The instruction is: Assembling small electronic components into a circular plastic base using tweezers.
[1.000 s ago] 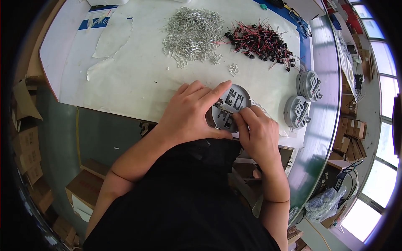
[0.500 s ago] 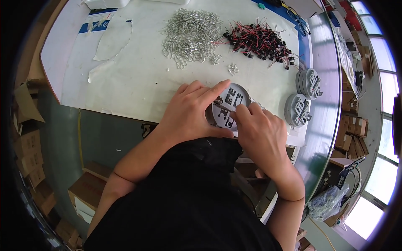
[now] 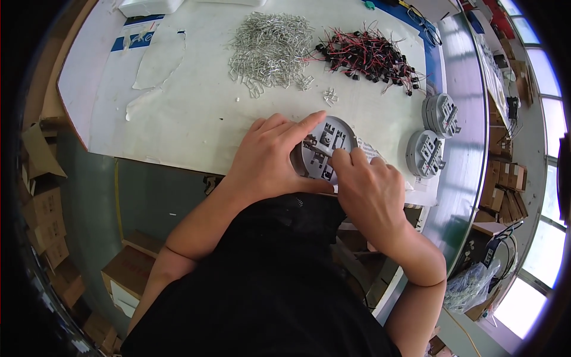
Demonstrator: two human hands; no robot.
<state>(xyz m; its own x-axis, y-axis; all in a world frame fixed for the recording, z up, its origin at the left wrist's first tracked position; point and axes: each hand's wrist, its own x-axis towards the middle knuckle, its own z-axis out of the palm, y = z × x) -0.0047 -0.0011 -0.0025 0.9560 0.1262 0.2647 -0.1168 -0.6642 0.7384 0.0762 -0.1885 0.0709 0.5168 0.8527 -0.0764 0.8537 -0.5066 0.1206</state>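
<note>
At the near edge of the table, my left hand (image 3: 269, 156) is closed around the left side of a round grey plastic housing (image 3: 341, 128), with thumb below and index finger along its far rim. The housing tilts so its face shows, with black slots and small metal parts. My right hand (image 3: 372, 185) is curled in a pinch over the right part of that face. A thin grey strip shows at its fingertips; whether it is a tool or part of the housing I cannot tell.
Behind the hands lie a heap of bent metal wire clips (image 3: 270, 50) and a pile of black parts with red wires (image 3: 369, 59). A few loose clips (image 3: 330, 96) lie nearer. Two similar round housings (image 3: 424, 154) stand at the right. Cardboard boxes (image 3: 128, 271) are on the floor at left.
My right hand has shifted very slightly over the housing, and its elbow sits a little further right. The left hand keeps its grip.
</note>
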